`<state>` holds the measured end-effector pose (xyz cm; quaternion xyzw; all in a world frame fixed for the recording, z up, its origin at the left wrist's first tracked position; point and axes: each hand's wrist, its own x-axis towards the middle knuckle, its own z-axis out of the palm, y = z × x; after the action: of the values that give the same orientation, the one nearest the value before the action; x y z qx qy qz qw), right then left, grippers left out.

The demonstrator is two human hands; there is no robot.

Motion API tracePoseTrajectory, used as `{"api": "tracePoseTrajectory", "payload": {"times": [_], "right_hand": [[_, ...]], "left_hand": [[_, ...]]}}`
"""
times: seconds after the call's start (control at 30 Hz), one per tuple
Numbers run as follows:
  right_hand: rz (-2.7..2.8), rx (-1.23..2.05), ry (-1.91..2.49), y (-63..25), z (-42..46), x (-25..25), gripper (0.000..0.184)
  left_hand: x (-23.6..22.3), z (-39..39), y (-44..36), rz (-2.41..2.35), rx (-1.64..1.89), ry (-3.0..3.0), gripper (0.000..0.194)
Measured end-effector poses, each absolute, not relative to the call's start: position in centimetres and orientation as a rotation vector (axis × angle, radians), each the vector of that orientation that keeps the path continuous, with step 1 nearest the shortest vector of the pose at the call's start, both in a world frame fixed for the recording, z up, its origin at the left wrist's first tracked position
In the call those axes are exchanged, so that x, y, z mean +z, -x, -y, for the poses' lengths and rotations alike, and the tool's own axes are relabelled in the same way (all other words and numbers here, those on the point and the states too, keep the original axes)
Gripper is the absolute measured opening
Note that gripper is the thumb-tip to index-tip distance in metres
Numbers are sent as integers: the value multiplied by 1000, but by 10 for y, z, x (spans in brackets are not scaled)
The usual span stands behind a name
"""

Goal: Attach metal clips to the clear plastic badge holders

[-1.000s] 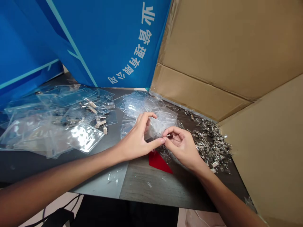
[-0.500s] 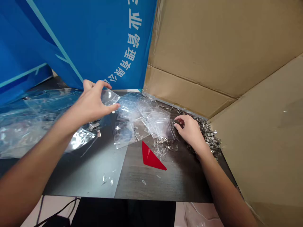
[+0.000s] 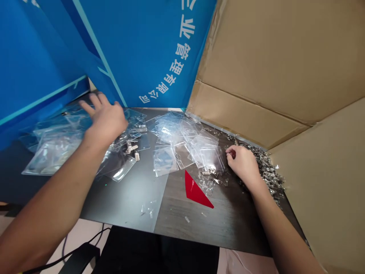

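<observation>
My left hand (image 3: 105, 121) hangs open with spread fingers above a heap of transparent plastic badge sleeves (image 3: 54, 146), touching nothing I can make out. A few metal badge clips (image 3: 131, 147) lie just right of it among more sleeves. My right hand (image 3: 242, 163) rests curled at the edge of a large pile of metal clips (image 3: 269, 171). Its fingertips meet, and they hide whatever may lie between them. Another group of sleeves (image 3: 182, 140) lies spread between my hands.
A red plastic triangle (image 3: 195, 191) and small transparent bits (image 3: 209, 184) lie on the dark wood-grain table (image 3: 199, 224), which has a grey sheet (image 3: 125, 201) on it. A blue printed banner (image 3: 142, 57) stands behind, and cardboard panels (image 3: 270, 68) wall the right.
My left hand has let go of the sleeve it held and moved left, now open. My right hand has moved slightly right along the clip pile. The view has shifted slightly.
</observation>
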<state>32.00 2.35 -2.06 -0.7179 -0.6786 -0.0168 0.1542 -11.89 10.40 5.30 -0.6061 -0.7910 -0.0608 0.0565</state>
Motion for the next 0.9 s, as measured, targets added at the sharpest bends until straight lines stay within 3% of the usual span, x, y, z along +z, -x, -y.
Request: {"api": "tracePoseTrajectory", "payload": {"times": [0.17,0.43,0.57,0.9], "right_hand": [[1946,-58,2059,-318,-22,-23,15],[1956,-3,2063,-316,-21,-25,13],[1950,16,2067,-315,-20,-23,13],[1927,38,2073,-310,-19,-19,14]], "left_hand": [[38,-98,104,2007,-64,2308,46],[20,-106,95,2066,182,2258,36],[20,-107,96,2128,171,2165,32],[15,-104,76,2025,-41,2220,45]]}}
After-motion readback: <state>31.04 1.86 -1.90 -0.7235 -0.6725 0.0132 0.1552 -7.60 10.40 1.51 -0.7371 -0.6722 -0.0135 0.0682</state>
